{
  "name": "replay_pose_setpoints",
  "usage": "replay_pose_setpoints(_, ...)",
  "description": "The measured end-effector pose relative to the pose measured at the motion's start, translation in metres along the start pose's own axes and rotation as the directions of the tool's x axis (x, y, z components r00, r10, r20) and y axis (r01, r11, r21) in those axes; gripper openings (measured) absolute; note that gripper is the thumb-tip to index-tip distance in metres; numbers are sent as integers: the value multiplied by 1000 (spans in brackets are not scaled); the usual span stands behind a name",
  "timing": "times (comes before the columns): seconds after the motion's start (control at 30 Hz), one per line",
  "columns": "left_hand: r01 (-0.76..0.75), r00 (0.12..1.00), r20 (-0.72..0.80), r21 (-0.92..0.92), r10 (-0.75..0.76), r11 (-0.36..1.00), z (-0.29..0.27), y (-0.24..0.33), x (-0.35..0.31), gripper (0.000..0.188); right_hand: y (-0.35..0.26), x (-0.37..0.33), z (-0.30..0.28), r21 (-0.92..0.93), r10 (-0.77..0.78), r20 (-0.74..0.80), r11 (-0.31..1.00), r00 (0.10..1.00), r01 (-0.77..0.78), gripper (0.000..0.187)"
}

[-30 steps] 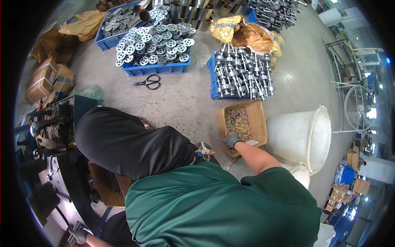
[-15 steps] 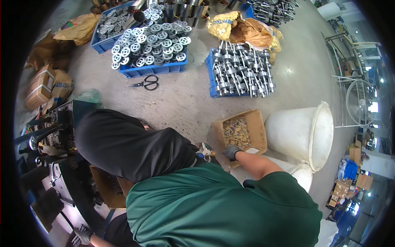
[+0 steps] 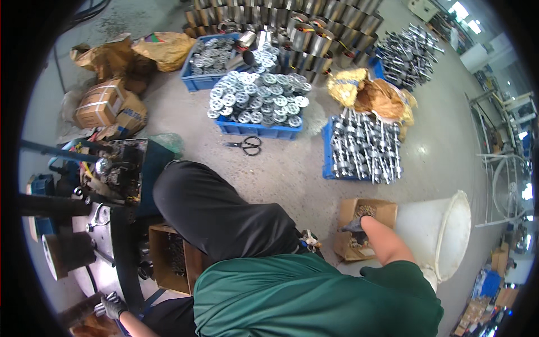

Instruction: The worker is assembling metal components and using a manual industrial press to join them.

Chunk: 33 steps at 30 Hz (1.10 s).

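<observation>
My right hand [image 3: 353, 225], in a dark grey glove, is over the inside of a cardboard box [image 3: 375, 206] of small loose parts. Its fingers point left and look stretched out, though blurred; I see nothing held. At the lower left, my gloved left hand [image 3: 115, 308] is closed around shiny metal pieces [image 3: 101, 308], short and rod-like, beside the dark machine [image 3: 106, 224]. Its fingertips are partly hidden. Between the machine and my black-trousered leg stands another open cardboard box [image 3: 159, 251] with dark small parts inside.
White plastic tubs [image 3: 429, 238] stand right of the parts box. Ahead are blue crates of metal discs [image 3: 255, 101] and shafts [image 3: 368, 146], with scissors [image 3: 250, 146] on the floor. Behind them stand rows of metal cylinders [image 3: 303, 36]; a strapped carton [image 3: 101, 104] sits at left.
The view has shifted, so the crates appear lower and farther right. My right hand has moved from the box's near edge to over its inside. The pieces in my left hand show more plainly.
</observation>
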State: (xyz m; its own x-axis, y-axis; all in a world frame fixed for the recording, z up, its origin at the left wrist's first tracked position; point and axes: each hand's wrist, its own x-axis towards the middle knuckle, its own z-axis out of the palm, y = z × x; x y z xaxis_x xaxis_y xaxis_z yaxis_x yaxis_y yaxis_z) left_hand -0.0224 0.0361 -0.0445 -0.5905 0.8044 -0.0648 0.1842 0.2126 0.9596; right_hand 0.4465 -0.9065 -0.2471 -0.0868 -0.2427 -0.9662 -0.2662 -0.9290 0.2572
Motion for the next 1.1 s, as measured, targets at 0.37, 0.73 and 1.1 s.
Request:
replay_pose_setpoints(0.37,26,980,197,-158,6,987,0,-9,4,22,-143,-54,-38,-59,-568,-313,812,762,581,69)
replay_pose_setpoints(0.73,-324,894,382,197,232,925,18,-32,3,33,-228,47,-66,-714,-927,-333,368,174,596,36)
replay_pose_setpoints(1.1,-425,869,404,317,285,848,48,42,-83,61,-337,19,-133,-657,-915,-394,347,89,669,32)
